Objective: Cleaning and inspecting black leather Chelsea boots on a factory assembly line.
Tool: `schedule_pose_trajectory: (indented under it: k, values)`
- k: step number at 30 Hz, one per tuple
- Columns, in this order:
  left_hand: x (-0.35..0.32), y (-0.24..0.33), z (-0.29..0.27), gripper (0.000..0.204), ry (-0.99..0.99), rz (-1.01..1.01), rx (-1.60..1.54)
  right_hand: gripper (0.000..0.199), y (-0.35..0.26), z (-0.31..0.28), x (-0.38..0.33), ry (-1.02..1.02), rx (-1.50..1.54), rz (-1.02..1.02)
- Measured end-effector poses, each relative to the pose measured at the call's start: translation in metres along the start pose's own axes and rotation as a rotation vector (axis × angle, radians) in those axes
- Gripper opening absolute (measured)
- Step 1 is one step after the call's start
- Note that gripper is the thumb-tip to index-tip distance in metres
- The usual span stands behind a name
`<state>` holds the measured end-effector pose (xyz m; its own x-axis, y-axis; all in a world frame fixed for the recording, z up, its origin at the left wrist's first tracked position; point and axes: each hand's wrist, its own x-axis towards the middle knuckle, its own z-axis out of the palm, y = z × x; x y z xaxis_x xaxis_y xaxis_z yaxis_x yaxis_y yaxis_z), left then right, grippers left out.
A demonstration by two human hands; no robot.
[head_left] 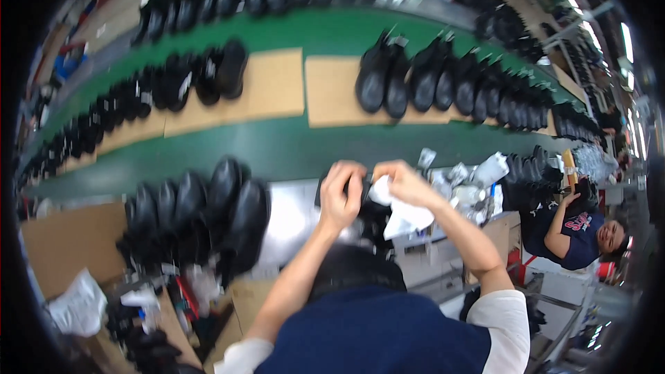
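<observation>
Both hands meet in front of me at the near edge of the bench. My left hand [341, 196] curls its fingers round a black shoe [374, 225], which is partly hidden behind the hands and hard to make out. Just to its right, my right hand [407, 183] is closed on a crumpled white sheet [410, 219]. One bunched end of the sheet sits between the hands, against the shoe; the rest hangs below my right hand. Whether it is paper or cloth I cannot tell. The picture is somewhat blurred.
Several black shoes [197, 201] stand close by on the left. Across the green conveyor [277, 140], more pairs [377, 79] line cardboard sheets [273, 86]. Crumpled clear plastic bags [471, 183] lie to the right. Farther right, a co-worker [578, 232] handles dark shoes.
</observation>
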<state>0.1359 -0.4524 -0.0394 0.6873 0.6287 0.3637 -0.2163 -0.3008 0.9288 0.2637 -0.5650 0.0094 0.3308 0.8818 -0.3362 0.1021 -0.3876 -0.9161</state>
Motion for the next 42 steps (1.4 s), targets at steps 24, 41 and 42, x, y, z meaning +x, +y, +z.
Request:
schedule_pose_trajectory:
  k: [24, 41, 42]
  values:
    - [-0.014, -0.009, 0.0, 0.023, -0.035, -0.016, 0.086, 0.031, 0.028, 0.007, 0.007, -0.01, -0.065, -0.107]
    - [-0.022, -0.003, -0.002, 0.026, -0.061, -0.06, 0.101, 0.017, 0.02, 0.014, -0.002, 0.037, -0.115, -0.17]
    - [-0.021, -0.006, -0.001, 0.026, -0.064, -0.06, 0.091, 0.016, 0.021, 0.013, -0.003, 0.022, -0.13, -0.185]
